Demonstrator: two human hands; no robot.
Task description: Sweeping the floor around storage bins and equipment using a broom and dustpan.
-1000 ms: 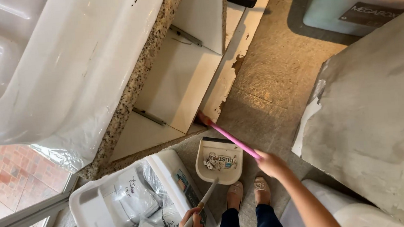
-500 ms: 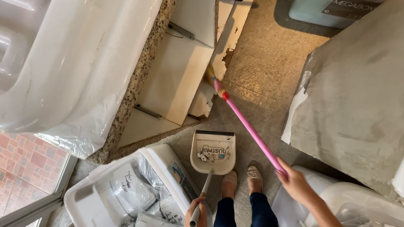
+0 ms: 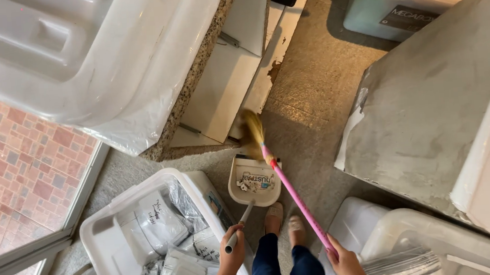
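The right hand (image 3: 346, 262) is closed around the pink handle of a broom (image 3: 285, 183), low on the stick. The handle goes up and to the left, and the yellowish bristles, which look blurred, are just above the dustpan (image 3: 254, 180), near the foot of the white cabinet door (image 3: 219, 93). The left hand (image 3: 233, 253) grips the grey handle of the dustpan. The dustpan is beige and lies on the brown-grey floor (image 3: 316, 86) in front of the person's two feet; inside its tray there is a rectangular label with dark letters, and perhaps some small dirt, but I cannot tell it well.

To the left of the left hand stands an open white plastic bin (image 3: 100, 239). It holds clear plastic bags, some with white labels that have handwriting. At the lower right is another clear plastic container (image 3: 413, 240) with a white lid beside it. At the top right stands a pale blue box (image 3: 374, 8) with a dark rectangular label on its side. A big grey slab (image 3: 427, 107) covers the right side.
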